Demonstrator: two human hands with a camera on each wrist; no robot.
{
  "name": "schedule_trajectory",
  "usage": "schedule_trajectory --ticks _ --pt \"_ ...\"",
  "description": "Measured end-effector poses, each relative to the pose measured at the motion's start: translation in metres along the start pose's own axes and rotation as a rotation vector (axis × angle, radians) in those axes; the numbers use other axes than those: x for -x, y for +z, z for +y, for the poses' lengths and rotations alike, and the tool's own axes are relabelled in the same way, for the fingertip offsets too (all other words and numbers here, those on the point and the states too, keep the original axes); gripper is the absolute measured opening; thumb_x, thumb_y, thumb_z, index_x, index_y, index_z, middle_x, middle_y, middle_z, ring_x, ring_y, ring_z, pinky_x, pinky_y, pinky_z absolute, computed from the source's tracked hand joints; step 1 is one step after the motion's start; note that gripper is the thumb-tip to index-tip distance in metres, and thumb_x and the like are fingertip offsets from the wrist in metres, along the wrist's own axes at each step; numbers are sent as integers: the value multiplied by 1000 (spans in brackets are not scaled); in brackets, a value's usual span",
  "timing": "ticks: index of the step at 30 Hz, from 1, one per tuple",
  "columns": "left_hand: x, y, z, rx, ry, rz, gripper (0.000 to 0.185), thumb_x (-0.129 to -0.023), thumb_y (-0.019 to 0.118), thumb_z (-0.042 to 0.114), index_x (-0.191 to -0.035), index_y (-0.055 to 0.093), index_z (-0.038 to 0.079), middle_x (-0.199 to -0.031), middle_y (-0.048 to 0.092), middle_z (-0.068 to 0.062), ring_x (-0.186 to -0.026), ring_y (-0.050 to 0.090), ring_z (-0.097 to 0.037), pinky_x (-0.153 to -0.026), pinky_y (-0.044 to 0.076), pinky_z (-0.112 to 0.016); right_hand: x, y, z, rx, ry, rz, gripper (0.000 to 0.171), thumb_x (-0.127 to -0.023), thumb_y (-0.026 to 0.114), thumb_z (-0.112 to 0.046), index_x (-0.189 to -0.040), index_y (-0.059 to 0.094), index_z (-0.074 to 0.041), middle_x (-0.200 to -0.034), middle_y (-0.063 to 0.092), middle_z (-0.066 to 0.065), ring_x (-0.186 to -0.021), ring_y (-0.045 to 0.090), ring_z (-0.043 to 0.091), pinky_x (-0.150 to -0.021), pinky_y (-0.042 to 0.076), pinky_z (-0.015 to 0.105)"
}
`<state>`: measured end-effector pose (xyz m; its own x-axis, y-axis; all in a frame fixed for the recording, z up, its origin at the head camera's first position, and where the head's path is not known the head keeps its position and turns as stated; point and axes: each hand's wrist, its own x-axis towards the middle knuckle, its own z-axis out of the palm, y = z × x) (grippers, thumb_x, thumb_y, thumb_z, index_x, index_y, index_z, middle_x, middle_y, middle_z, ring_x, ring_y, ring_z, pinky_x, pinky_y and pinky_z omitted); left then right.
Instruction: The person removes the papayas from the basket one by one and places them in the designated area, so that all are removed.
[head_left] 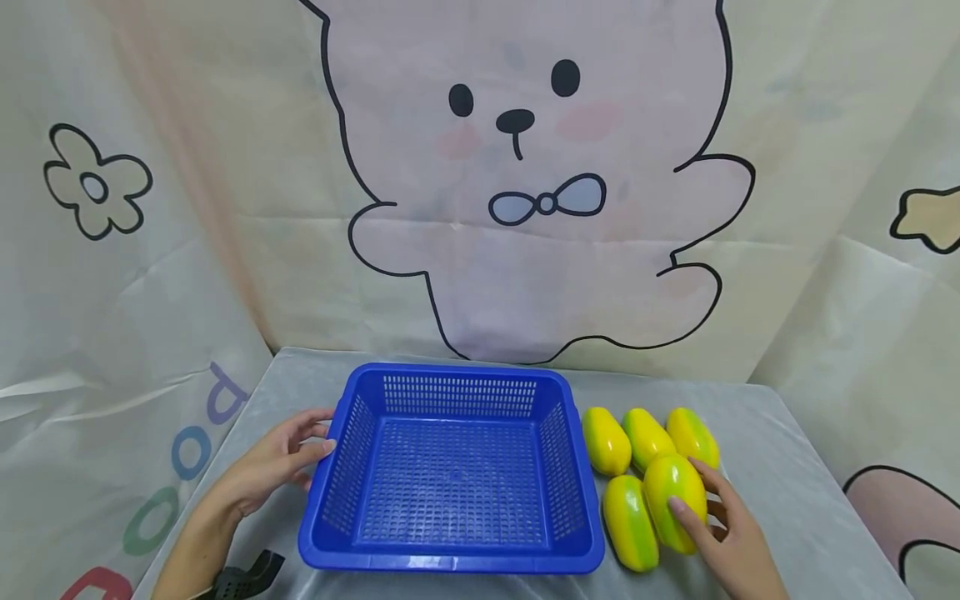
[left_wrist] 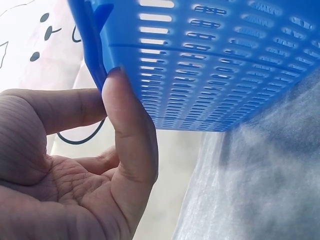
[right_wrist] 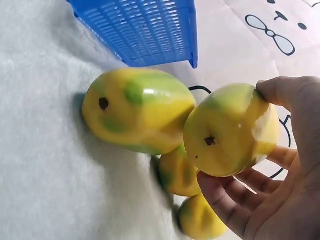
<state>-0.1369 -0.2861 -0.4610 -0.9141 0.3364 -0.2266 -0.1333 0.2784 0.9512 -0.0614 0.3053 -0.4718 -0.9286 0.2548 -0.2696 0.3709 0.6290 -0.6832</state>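
A blue perforated basket (head_left: 450, 372) stands empty on the grey table. My left hand (head_left: 311, 446) rests against its left wall, fingers relaxed; in the left wrist view the thumb (left_wrist: 125, 115) presses on the basket's rim (left_wrist: 95, 55). To the right of the basket lie several yellow-green mangoes. My right hand (head_left: 701, 508) grips one mango (head_left: 671, 487), thumb on top and fingers underneath (right_wrist: 225, 200). In the right wrist view this mango (right_wrist: 225, 130) sits against a second mango (right_wrist: 135, 110) that lies on the cloth.
Three mangoes (head_left: 647, 437) lie in a row behind the held one, another (head_left: 628, 521) beside it near the front. The grey cloth (head_left: 795, 475) covers the table. A cartoon-printed curtain (head_left: 525, 208) hangs right behind.
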Motion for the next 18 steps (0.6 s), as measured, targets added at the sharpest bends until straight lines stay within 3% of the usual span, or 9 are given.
schedule_trajectory --ticks 5,14,18 --pt "2 -1 0 5 17 -4 73 -106 62 22 -160 23 -9 -140 54 -35 -93 71 -20 -67 63 -38 -4 -2 6 -6 18 -3 95 -101 57 -66 -166 20 -8 -158 37 27 -128 59 40 -76 53 22" --pt "2 1 1 8 4 0 74 -106 62 23 -161 23 -6 -142 53 -36 -96 71 -23 -68 63 -39 -10 0 18 28 134 -13 113 -94 54 -80 -163 19 2 -157 33 34 -128 54 47 -89 57 45" --pt "0 2 1 7 -10 10 74 -105 63 24 -162 24 -5 -144 52 -35 -97 70 -25 -69 63 -40 -10 2 24 54 153 -31 115 -92 54 -82 -163 19 2 -156 34 34 -127 54 47 -91 56 45"
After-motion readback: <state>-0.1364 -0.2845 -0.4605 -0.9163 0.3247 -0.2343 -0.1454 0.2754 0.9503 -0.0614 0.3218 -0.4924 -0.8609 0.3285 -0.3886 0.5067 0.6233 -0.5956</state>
